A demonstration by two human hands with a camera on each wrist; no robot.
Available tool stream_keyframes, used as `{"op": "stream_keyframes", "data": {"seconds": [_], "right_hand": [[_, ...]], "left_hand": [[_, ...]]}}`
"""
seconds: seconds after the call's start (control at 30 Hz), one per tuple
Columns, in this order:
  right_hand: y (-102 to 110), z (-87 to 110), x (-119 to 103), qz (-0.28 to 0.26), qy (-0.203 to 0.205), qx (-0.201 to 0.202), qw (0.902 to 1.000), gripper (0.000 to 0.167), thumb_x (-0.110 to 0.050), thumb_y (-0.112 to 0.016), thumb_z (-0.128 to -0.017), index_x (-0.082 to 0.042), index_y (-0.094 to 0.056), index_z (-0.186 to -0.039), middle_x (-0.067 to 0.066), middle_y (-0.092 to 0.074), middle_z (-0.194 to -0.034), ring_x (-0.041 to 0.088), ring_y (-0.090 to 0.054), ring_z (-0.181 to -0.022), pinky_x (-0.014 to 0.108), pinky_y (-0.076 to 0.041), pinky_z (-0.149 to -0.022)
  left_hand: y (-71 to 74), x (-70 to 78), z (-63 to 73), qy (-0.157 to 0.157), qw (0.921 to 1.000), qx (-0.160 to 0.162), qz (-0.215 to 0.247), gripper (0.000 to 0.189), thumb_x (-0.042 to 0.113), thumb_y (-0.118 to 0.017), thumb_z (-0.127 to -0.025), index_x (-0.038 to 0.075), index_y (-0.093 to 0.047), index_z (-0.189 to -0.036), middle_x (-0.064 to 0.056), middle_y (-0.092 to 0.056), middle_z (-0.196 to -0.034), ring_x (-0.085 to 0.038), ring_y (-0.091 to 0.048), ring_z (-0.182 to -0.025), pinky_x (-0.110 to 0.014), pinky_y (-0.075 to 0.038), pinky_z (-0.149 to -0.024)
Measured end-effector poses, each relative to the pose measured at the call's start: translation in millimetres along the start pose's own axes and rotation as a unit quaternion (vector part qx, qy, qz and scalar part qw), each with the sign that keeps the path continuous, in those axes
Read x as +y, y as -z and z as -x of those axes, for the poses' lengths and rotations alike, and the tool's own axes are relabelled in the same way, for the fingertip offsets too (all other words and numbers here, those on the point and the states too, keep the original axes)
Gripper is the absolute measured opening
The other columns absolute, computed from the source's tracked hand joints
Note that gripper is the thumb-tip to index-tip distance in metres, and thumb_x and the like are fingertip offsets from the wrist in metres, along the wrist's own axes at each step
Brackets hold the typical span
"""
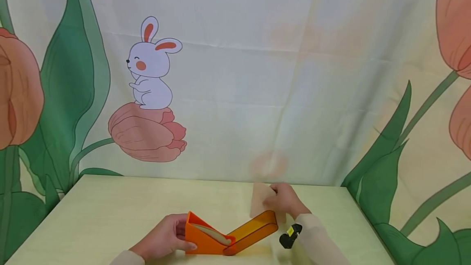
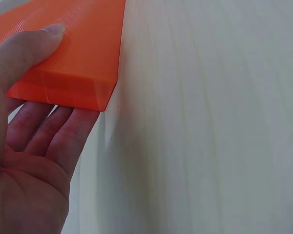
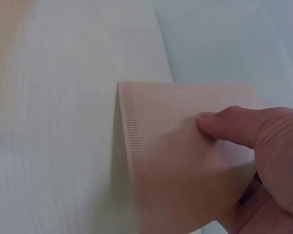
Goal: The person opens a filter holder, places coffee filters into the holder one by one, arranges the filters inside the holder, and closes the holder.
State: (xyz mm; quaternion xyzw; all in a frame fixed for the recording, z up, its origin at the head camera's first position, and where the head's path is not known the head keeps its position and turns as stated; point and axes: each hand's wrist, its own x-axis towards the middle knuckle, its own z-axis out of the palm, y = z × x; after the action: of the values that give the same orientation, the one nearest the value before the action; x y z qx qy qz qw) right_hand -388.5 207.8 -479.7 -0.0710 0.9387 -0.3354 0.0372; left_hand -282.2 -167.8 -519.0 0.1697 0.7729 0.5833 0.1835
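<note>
My left hand point(image 1: 167, 234) grips the left end of an orange filter holder point(image 1: 202, 241) on the table. In the left wrist view the thumb lies on the broad face of the holder point(image 2: 83, 58), with the other fingers behind it. Its amber see-through lid point(image 1: 254, 232) is swung out to the right, and a pale paper edge point(image 1: 210, 232) shows inside. Behind the lid, my right hand point(image 1: 285, 199) pinches a tan paper coffee filter point(image 1: 259, 199). A row of short crimp lines runs along one side of the filter point(image 3: 171, 161); fingers behind the paper are partly hidden.
The pale wood-grain table point(image 1: 110, 212) ends at a hanging cloth point(image 1: 228, 134) printed with a rabbit and tulips. A black device with a yellow label point(image 1: 290, 236) sits at the right wrist, close to the lid's end.
</note>
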Motion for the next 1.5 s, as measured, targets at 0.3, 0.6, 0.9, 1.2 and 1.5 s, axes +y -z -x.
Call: {"op": "stream_keyframes", "data": {"seconds": [0.3, 0.6, 0.9, 1.2, 1.5], "right_hand": [[21, 12.7, -13, -0.029, 0.054, 0.011, 0.9981, 0.014, -0.019, -0.080, -0.089, -0.014, -0.072, -0.080, -0.003, -0.058, -0.073, 0.017, -0.052, -0.072, 0.028, -0.043, -0.061], [47, 36.4, -38, -0.060, 0.076, 0.010, 0.9953, 0.034, -0.025, -0.082, -0.088, -0.010, -0.061, -0.066, -0.005, -0.046, -0.063, 0.015, -0.047, -0.067, 0.028, -0.038, -0.060], [70, 58.4, -71, -0.067, 0.116, 0.000, 0.9910, 0.021, -0.027, -0.082, -0.088, -0.008, -0.078, -0.080, 0.001, -0.070, -0.077, 0.017, -0.057, -0.072, 0.029, -0.048, -0.064], [76, 78.8, -101, -0.067, 0.188, -0.013, 0.9799, 0.018, -0.025, -0.079, -0.091, -0.009, -0.077, -0.083, -0.001, -0.061, -0.069, 0.011, -0.050, -0.065, 0.022, -0.041, -0.057], [64, 88.4, -120, -0.114, 0.220, -0.026, 0.9684, 0.013, -0.020, -0.077, -0.093, -0.008, -0.081, -0.096, 0.012, -0.075, -0.088, 0.013, -0.059, -0.068, 0.021, -0.048, -0.060]], "left_hand": [[2.9, -3.3, 1.5, -0.017, 0.9998, -0.005, 0.005, 0.048, 0.022, -0.087, -0.082, 0.013, -0.068, -0.125, -0.004, -0.074, -0.121, -0.023, -0.071, -0.104, -0.034, -0.060, -0.095], [0.3, -2.0, -0.1, -0.003, 0.9999, -0.004, 0.013, 0.049, 0.020, -0.087, -0.081, 0.012, -0.068, -0.125, -0.004, -0.074, -0.121, -0.023, -0.070, -0.103, -0.036, -0.060, -0.096], [-0.7, -1.7, -1.7, 0.006, 0.9999, -0.002, 0.013, 0.050, 0.020, -0.088, -0.080, 0.012, -0.067, -0.125, -0.004, -0.074, -0.121, -0.022, -0.070, -0.103, -0.038, -0.060, -0.096], [-1.3, 0.0, -2.0, 0.010, 0.9999, -0.002, 0.012, 0.051, 0.019, -0.087, -0.080, 0.011, -0.067, -0.126, -0.005, -0.074, -0.122, -0.022, -0.070, -0.103, -0.038, -0.060, -0.096], [-0.8, -2.1, -2.7, 0.014, 0.9998, -0.001, 0.014, 0.052, 0.020, -0.087, -0.081, 0.011, -0.066, -0.127, -0.005, -0.073, -0.123, -0.022, -0.070, -0.103, -0.039, -0.060, -0.096]]}}
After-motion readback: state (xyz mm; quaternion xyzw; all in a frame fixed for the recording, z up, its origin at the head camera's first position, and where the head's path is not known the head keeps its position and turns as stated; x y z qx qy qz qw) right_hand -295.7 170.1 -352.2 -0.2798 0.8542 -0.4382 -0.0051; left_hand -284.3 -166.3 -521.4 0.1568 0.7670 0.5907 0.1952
